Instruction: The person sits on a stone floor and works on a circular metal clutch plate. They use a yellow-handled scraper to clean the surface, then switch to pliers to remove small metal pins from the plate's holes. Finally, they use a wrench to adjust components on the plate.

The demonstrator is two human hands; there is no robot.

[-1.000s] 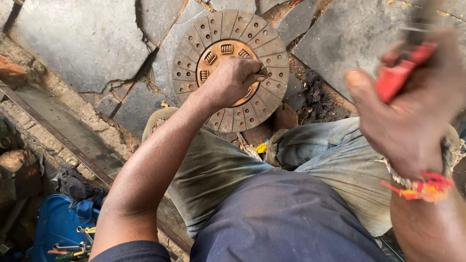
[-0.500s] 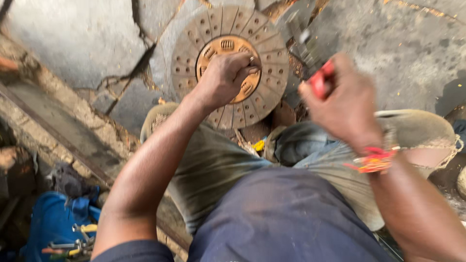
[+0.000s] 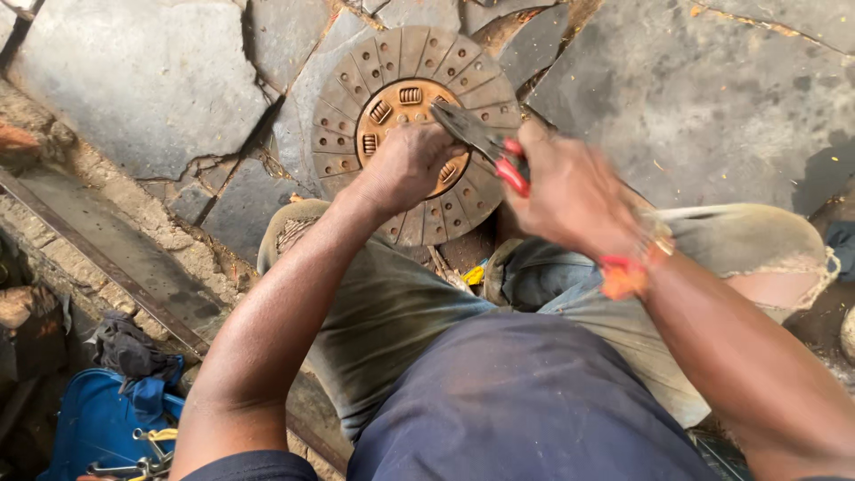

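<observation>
the right hand [image 3: 570, 191] has come down and in since a moment ago. before, it was up high and off to the side. now it is low, just beside the left hand [image 3: 405, 165], and the pliers [image 3: 485, 147] with red handles reach over the round disc [image 3: 414, 134]. the dark tips of the pliers point at the brown middle of the disc. the left hand has stayed in the same spot on the disc.

the disc lies flat on the cracked stone floor [image 3: 142, 80], right in front of the person's knees. it is grey around the edge, with small springs in the middle part. a long metal bar [image 3: 107, 263] runs across the ground on the left. a blue bag [image 3: 98, 428] with a dark rag on it sits in the bottom left corner. a bit of yellow [image 3: 474, 274] shows between the legs. the left hand covers part of the disc's middle, so what is under it is hidden.

the left arm is stretched forward, and its hand is curled and pressed down on the middle of the disc. the right arm is bent, with a red and orange band [image 3: 623, 276] at the wrist. the right hand's fingers are wrapped tight around the red handles. the right hand looks a little blurry. i cannot tell if the tips of the pliers are pinching anything.
</observation>
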